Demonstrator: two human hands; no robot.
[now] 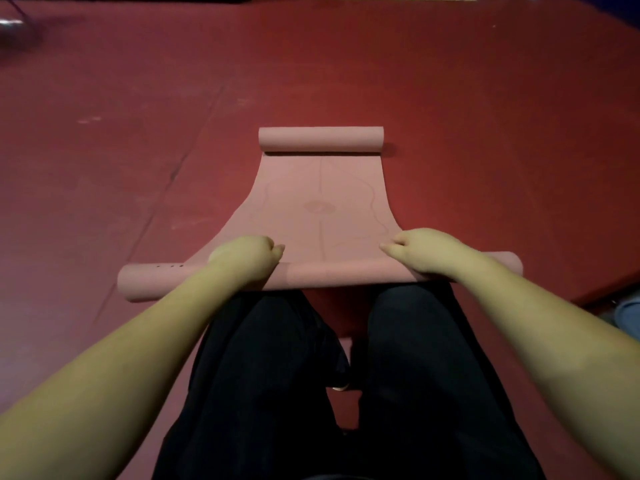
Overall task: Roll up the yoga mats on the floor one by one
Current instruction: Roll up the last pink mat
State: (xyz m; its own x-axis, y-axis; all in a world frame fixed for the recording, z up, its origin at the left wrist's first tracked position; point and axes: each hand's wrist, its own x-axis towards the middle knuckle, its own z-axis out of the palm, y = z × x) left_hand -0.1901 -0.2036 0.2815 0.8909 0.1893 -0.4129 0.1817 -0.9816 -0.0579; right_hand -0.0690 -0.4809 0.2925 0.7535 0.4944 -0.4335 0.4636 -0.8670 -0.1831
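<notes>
A pink yoga mat (320, 199) lies on the red floor straight ahead of me, with faint lines printed on it. Its near end is rolled into a tube (332, 273) lying across my knees' front. Its far end curls up in a second, smaller roll (320, 139). My left hand (252, 259) presses on the near roll left of centre, fingers curled over it. My right hand (420, 254) presses on the same roll toward its right end, fingers curled likewise. Between the two rolls the mat lies flat.
The red floor covering (138, 150) spreads wide on all sides, with a seam (173, 174) running diagonally at the left. My legs in dark trousers (398, 375) are under my arms. The covering's edge and a blue object (628, 311) show at the right.
</notes>
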